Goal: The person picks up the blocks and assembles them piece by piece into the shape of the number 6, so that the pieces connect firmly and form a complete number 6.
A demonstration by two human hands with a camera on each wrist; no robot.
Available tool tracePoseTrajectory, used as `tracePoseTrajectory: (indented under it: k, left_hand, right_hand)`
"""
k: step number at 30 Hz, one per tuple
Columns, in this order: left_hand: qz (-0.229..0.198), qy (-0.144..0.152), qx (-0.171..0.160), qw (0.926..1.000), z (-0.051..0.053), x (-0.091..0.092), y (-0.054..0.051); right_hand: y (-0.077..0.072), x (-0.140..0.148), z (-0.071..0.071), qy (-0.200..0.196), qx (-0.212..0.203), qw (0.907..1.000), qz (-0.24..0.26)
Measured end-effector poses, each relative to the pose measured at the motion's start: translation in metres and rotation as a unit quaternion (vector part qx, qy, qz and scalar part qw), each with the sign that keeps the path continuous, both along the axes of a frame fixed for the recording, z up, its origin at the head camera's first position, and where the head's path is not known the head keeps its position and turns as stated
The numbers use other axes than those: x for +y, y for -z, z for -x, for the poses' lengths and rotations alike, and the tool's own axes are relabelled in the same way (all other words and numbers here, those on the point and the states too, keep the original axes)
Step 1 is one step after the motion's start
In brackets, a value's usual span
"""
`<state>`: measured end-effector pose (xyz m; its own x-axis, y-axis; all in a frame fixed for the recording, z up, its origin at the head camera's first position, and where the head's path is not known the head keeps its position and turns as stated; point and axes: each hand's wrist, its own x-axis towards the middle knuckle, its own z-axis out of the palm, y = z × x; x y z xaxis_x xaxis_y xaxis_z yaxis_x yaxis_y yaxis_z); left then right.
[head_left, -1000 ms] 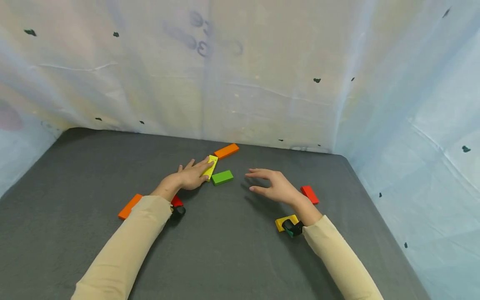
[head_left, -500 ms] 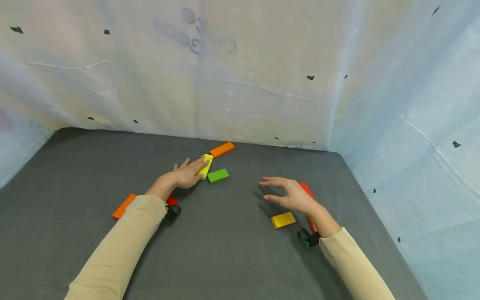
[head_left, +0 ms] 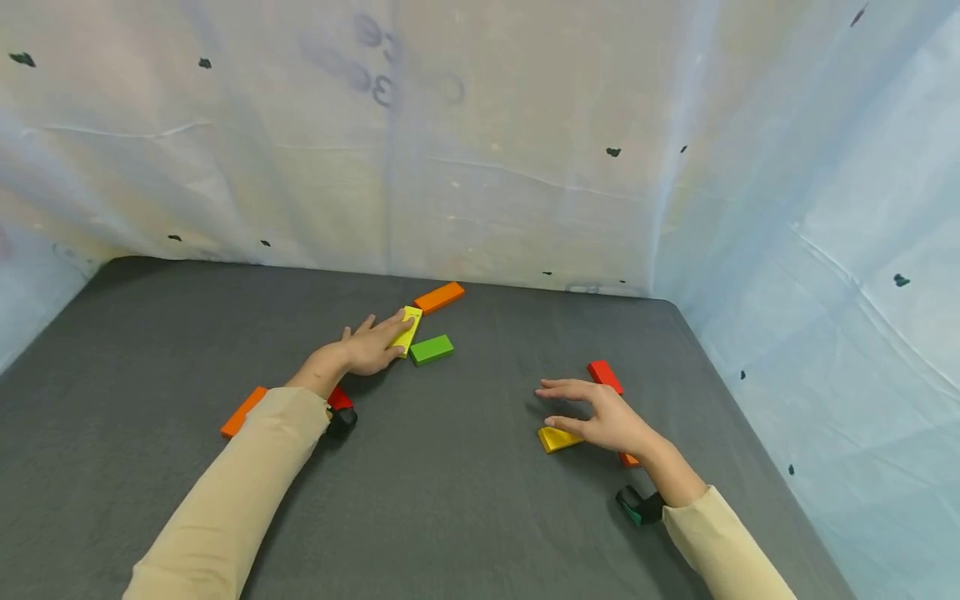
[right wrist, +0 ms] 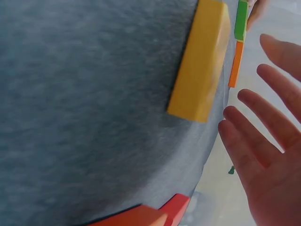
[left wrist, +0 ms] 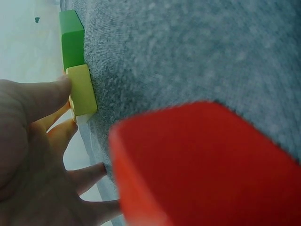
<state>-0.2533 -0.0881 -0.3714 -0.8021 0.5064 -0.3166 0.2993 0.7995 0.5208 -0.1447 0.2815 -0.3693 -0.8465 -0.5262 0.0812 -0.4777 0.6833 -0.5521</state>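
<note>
Left hand splayed, touching lemon-yellow block | right hand hovering, fingers apart, gripping nothing

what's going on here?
A person is working at a grey table. The left hand touches the bright yellow block; a green block and an orange block lie beside it. The right hand hovers by the darker yellow block, holding nothing. Near each arm lie a red block and another orange one.

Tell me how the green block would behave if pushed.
The green block looks stiff, with straight edges and flat faces. It would probably slide rather than roll or tip, since it lies on its broad side. Pushed toward the yellow block, it would likely bump it, being right beside it.
</note>
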Motion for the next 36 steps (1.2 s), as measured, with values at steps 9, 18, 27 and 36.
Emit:
tracePoseTrajectory:
  k: [9, 18, 27, 36]
  left_hand:
    - [-0.001, -0.001, -0.008, 1.0, 0.0, 0.001, -0.001]
    - [0.002, -0.009, -0.008, 0.9999, -0.002, 0.002, 0.001]
    - [0.003, -0.005, -0.001, 1.0, -0.003, 0.003, -0.001]
    - [0.003, -0.009, 0.0, 1.0, -0.002, -0.001, -0.001]
  right_hand:
    - [0.006, 0.012, -0.016, -0.023, -0.005, 0.9997, -0.01]
    - [0.013, 0.017, -0.027, -0.033, -0.013, 0.9993, -0.012]
    - [0.021, 0.013, -0.03, 0.002, 0.031, 0.9994, -0.013]
    - [0.018, -0.002, -0.027, 0.006, 0.071, 0.9964, -0.046]
